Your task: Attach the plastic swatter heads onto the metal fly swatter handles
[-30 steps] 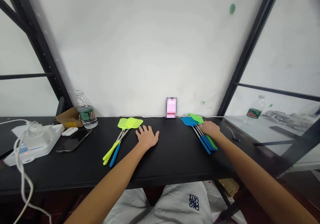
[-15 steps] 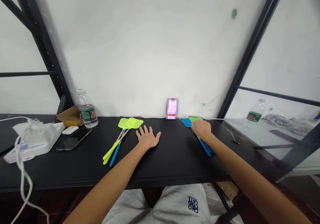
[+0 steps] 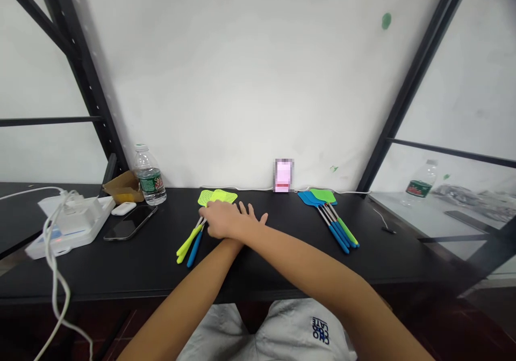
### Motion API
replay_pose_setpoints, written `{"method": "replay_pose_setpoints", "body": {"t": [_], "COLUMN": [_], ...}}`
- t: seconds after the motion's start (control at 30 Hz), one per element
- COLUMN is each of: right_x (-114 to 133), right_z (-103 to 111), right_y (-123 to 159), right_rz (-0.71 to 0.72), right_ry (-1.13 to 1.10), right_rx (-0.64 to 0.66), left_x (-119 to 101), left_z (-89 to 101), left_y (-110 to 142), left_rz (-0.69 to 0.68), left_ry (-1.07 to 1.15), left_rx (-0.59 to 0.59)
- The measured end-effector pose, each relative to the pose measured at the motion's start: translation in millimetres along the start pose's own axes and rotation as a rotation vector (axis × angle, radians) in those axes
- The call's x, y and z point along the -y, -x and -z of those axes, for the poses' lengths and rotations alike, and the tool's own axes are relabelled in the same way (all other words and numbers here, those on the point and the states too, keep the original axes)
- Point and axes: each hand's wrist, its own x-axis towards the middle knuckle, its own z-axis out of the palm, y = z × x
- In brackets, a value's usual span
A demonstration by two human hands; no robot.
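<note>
My right hand (image 3: 221,218) crosses over my left wrist and reaches a bunch of fly swatters on the left. Its fingers are curled round a shaft just below the yellow-green mesh heads (image 3: 223,195); how many shafts they hold is hidden. Below the hand show yellow-green handles (image 3: 187,245) and a blue handle (image 3: 195,249). Partly covered by my right arm, my left hand (image 3: 252,214) lies on the black table with fingers spread, holding nothing. On the right, another bunch has blue heads (image 3: 309,198), a green head (image 3: 323,195), several blue handles (image 3: 339,235) and a green handle (image 3: 347,231).
A phone with a pixelated screen (image 3: 284,175) leans on the white wall. At left stand a water bottle (image 3: 151,181), cardboard box (image 3: 124,187), white case (image 3: 123,209), dark phone (image 3: 131,223) and power strip (image 3: 76,229) with cables. A clear panel (image 3: 455,189) borders the right.
My right hand has left the right-hand bunch and moved across to the left-hand swatters, passing over my left arm. My left hand stays flat. The view has shifted slightly.
</note>
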Motion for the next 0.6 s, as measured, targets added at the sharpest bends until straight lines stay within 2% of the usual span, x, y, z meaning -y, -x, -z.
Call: {"method": "replay_pose_setpoints", "body": {"t": [0.03, 0.1, 0.2, 0.37, 0.5, 0.6], "right_x": [11.0, 27.5, 37.5, 31.3, 23.5, 17.7], "right_z": [-3.3, -11.7, -20.3, -10.1, 1.9, 3.4], "right_y": [-5.9, -13.3, -17.0, -14.8, -8.8, -5.4], "right_rz": [0.061, 0.129, 0.178, 0.275, 0.270, 0.275], "right_ry": [0.051, 0.129, 0.195, 0.174, 0.109, 0.101], "right_rx": [0.045, 0.010, -0.002, 0.022, 0.048, 0.039], "left_x": [-1.1, -2.7, -3.8, -5.2, -9.0, -14.2], "left_z": [0.1, 1.0, 3.0, 4.8, 6.2, 7.6], "left_y": [-0.3, -1.7, -4.1, -3.2, 1.9, 7.1], "left_rz": [0.031, 0.080, 0.110, 0.124, 0.122, 0.119], "left_ry": [-0.014, -0.040, -0.062, -0.090, -0.110, -0.122], "left_rx": [0.001, 0.012, 0.034, 0.045, 0.014, -0.036]}}
